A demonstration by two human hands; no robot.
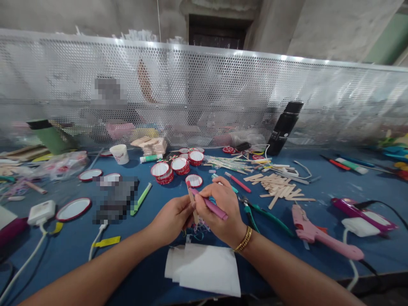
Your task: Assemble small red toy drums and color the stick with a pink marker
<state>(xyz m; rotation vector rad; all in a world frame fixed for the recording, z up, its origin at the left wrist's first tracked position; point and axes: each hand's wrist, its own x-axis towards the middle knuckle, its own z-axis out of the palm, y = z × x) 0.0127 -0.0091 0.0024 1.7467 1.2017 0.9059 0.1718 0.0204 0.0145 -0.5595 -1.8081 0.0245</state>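
My left hand (pixel 172 219) is closed around a thin wooden craft stick (pixel 191 196) that stands upright between both hands. My right hand (pixel 223 212), with a gold bracelet at the wrist, grips a purple marker (pixel 212 207) with its tip against the stick. A small tangle of coloured thread (pixel 197 229) lies under the hands. White paper sheets (pixel 204 267) lie on the blue table (pixel 287 263) just in front of my wrists.
Red-rimmed round mirrors (pixel 178 166) cluster behind the hands, loose wooden sticks (pixel 280 187) to the right. Green-handled pliers (pixel 264 214), a pink glue gun (pixel 315 236) and a purple device (pixel 363 212) lie right. White charger (pixel 41 211), green marker (pixel 140 199), paper cup (pixel 120 154) left. Perforated metal screen (pixel 204 93) behind.
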